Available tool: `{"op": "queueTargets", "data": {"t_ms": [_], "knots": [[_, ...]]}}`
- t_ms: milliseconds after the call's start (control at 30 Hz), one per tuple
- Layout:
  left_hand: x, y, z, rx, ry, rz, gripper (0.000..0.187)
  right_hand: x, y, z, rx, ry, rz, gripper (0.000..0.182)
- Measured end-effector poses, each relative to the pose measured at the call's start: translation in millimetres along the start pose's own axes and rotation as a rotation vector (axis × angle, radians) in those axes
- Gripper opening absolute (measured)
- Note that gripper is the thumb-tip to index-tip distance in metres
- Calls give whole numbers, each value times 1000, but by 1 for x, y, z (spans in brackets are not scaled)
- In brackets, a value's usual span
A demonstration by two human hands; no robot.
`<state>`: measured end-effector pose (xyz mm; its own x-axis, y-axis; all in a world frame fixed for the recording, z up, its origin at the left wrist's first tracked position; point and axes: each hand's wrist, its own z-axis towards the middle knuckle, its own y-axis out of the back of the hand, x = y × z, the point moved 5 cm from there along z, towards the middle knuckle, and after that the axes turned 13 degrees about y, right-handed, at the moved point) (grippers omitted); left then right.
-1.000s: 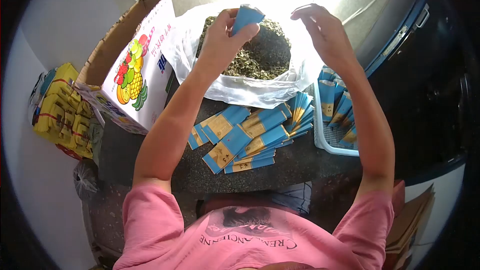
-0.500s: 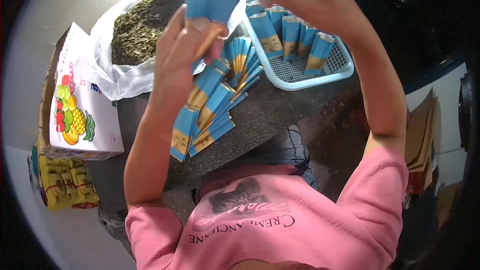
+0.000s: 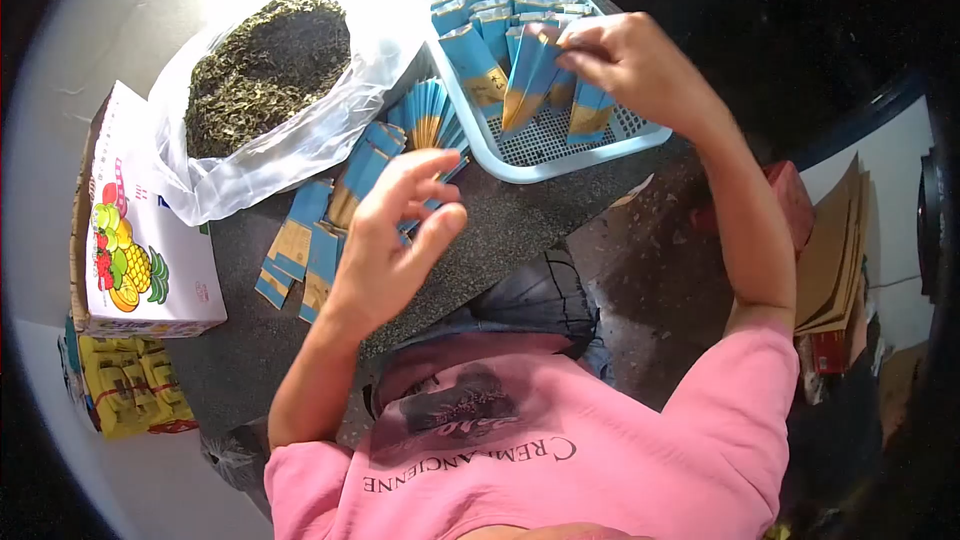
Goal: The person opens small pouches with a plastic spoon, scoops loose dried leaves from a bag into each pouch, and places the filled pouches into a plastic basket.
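Note:
At the upper right my right hand (image 3: 625, 65) pinches the top of a blue and gold packet (image 3: 530, 80), held upright over the front part of a light blue plastic basket (image 3: 535, 175). Many similar packets stand in rows in that basket. My left hand (image 3: 395, 240) is empty, its fingers apart and curved, above the dark speckled table. Near it, partly hidden behind the fingers, lie flat blue and gold packets (image 3: 365, 170), some fanned out. A clear plastic bag (image 3: 375, 90) full of dried leaves (image 3: 265, 75) sits at the upper left.
A white box with printed fruit (image 3: 150, 240) stands at the left edge. Below it are yellow packages (image 3: 130, 385). Folded cardboard (image 3: 835, 250) and a red object (image 3: 790, 205) are at the right, beyond the dark speckled tabletop (image 3: 510, 230).
My right hand has moved down to the basket with a packet. My left hand has let go of the packet and come down nearer my body, fingers opened. The view has shifted slightly.

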<state>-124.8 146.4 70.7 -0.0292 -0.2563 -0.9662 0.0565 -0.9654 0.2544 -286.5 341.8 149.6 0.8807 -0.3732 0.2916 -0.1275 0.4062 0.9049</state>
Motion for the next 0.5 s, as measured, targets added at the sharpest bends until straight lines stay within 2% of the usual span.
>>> {"op": "queueTargets", "data": {"t_ms": [100,167,400,433,500], "knots": [[7,-11,-17,74,58,8,39,-22,-28,2,-21,45,-71,19],[11,-14,-26,84,76,5,38,-31,-38,5,23,-54,-141,20],[21,-10,-38,94,102,-1,37,-31,-34,16,-34,-99,-189,22],[23,-9,-37,93,111,-12,36,-31,-32,17,46,-161,-196,22],[26,-11,-38,101,131,-30,36,-32,-36,18,46,-165,-239,22]]}}
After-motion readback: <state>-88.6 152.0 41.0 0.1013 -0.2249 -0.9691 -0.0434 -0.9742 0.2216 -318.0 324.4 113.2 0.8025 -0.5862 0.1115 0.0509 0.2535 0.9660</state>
